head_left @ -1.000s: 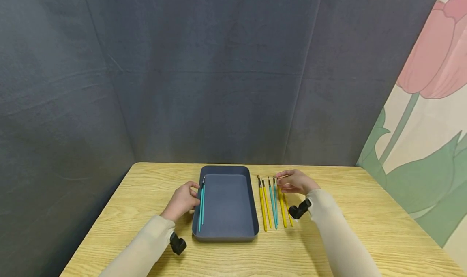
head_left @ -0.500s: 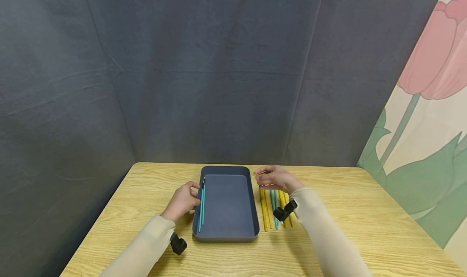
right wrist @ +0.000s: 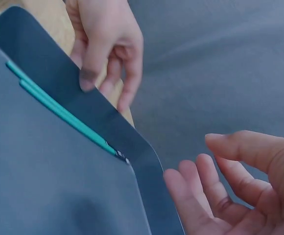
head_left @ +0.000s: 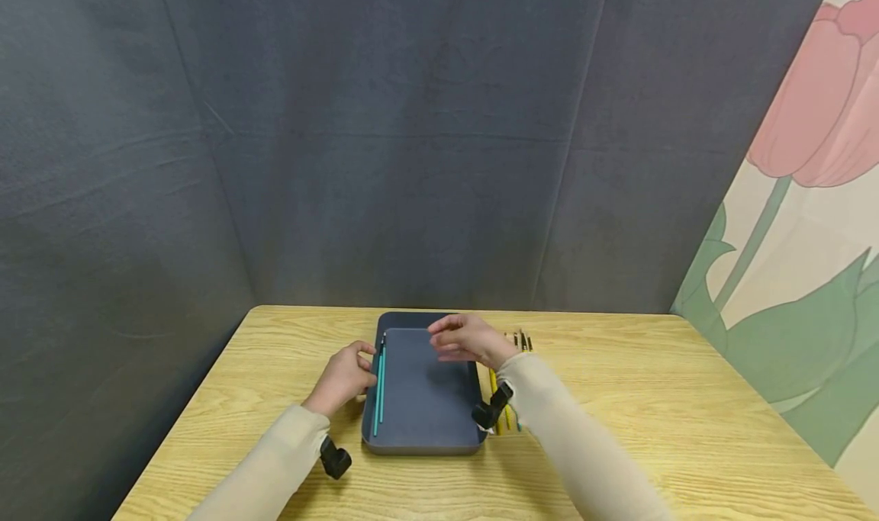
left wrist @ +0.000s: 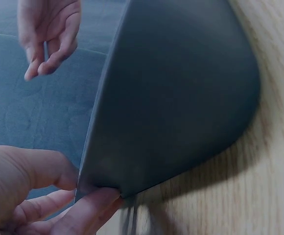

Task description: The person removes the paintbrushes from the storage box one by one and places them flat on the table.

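A dark blue-grey rectangular tray [head_left: 429, 418] stands on the wooden table, with two teal paintbrushes [head_left: 381, 387] lying lengthwise inside along its left wall. My left hand [head_left: 345, 378] grips that left rim; the right wrist view shows its thumb over the inner wall and fingers outside. Above the far right part of the tray hovers my right hand [head_left: 472, 339]. Its fingers [right wrist: 213, 178] are loosely bent and spread, with nothing between them. My right forearm and wrist partly cover more brushes, yellow [head_left: 493, 381] and teal, lying right of the tray.
A dark grey fabric screen [head_left: 412, 139] rises behind the table and along its left side. At the right, a wall panel shows a painted pink tulip [head_left: 790, 117]. The table [head_left: 652, 399] extends to the right past the brushes. Black wrist cameras [head_left: 335, 458] hang under both wrists.
My right hand has moved left from over the brushes on the table to above the tray. My left hand, the tray and the two teal brushes inside have stayed in place.
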Demonstrator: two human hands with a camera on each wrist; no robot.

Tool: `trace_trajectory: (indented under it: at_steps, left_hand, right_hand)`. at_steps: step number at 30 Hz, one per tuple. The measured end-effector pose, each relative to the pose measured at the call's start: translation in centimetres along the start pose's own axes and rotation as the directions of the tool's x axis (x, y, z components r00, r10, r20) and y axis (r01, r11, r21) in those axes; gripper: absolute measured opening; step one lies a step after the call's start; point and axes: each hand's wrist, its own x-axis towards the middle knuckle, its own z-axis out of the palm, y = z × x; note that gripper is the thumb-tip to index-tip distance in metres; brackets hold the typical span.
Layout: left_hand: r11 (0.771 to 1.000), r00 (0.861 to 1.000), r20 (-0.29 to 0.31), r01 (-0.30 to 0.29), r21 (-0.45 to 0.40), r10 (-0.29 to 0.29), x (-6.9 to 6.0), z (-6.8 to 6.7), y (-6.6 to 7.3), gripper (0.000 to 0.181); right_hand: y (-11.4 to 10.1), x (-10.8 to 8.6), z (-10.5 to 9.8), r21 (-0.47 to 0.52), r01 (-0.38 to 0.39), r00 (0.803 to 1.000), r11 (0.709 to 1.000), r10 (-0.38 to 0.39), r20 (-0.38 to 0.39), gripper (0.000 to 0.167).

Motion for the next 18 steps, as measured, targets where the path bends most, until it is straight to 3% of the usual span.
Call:
trace_trajectory:
  at_steps: [9, 18]
  left_hand:
    - [1.000, 1.000, -0.004, -0.003, -0.010, 0.003, 0.1, -0.1, 0.0, 0.052]
    - [1.000, 1.000, 0.002, -0.015, -0.005, 0.015, 0.1, -0.1, 0.0, 0.051]
  right_hand:
    - [-1.0, 1.7, 4.0, -0.041, -0.019, 1.000, 0.999, 0.019, 0.003, 0.023]
    - [0.4, 3.8, 6.3, -0.020, -0.091, 0.995, 0.996, 0.090, -0.048, 0.024]
